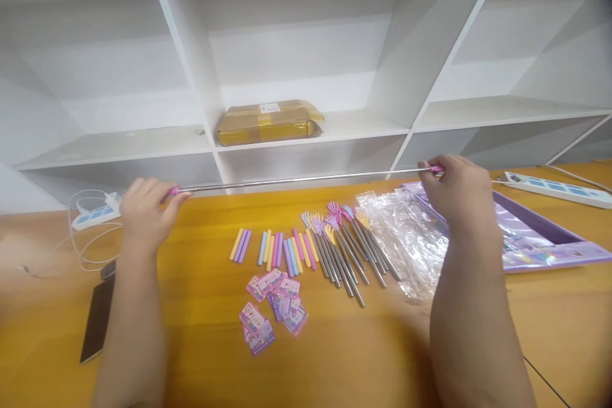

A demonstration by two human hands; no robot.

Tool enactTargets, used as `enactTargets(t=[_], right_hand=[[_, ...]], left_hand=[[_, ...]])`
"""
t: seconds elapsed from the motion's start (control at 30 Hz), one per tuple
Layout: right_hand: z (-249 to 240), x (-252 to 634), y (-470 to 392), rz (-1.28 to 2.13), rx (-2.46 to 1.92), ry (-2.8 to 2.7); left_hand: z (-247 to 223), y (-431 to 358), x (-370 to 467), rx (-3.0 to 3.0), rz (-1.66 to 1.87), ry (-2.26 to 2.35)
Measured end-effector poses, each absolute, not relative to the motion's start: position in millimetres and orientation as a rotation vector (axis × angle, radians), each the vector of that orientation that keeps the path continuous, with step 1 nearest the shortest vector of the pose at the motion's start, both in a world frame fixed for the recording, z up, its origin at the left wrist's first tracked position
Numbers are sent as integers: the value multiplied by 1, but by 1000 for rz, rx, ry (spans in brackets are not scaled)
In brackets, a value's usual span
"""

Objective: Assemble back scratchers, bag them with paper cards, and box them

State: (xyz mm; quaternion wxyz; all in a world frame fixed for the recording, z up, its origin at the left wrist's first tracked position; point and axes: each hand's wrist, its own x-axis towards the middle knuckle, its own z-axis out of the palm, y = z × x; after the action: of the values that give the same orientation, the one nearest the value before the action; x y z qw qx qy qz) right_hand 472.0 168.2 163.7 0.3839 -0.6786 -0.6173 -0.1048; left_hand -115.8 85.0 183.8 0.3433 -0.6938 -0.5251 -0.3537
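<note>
A telescopic back scratcher [306, 179] is drawn out long and held level above the table. My left hand [148, 207] is closed on its pink left end, and my right hand [454, 188] pinches the pink end at the right. Which end carries the claw is hidden by my fingers. Below lie several back scratchers [344, 248] with coloured claws and grey metal rods. Beside them are rows of pastel handle sleeves [277, 250] in yellow, pink, purple and blue. Small printed cards [275, 306] lie in loose piles nearer to me.
Clear plastic bags [406, 242] and a purple box [549, 258] lie at the right. Power strips [559, 188] and cables sit at both sides, a dark phone-like slab [97, 319] at left. A taped carton [268, 122] rests on the white shelf [358, 124].
</note>
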Motion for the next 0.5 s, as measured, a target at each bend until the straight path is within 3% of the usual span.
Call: enactTargets(t=[0.2, 0.5], right_hand=[[158, 401, 172, -321, -1707, -1764], [159, 292, 104, -381, -1500, -1840]], left_hand=[[173, 91, -76, -1836, -961, -1366], [147, 63, 27, -1851, -980, -1375]])
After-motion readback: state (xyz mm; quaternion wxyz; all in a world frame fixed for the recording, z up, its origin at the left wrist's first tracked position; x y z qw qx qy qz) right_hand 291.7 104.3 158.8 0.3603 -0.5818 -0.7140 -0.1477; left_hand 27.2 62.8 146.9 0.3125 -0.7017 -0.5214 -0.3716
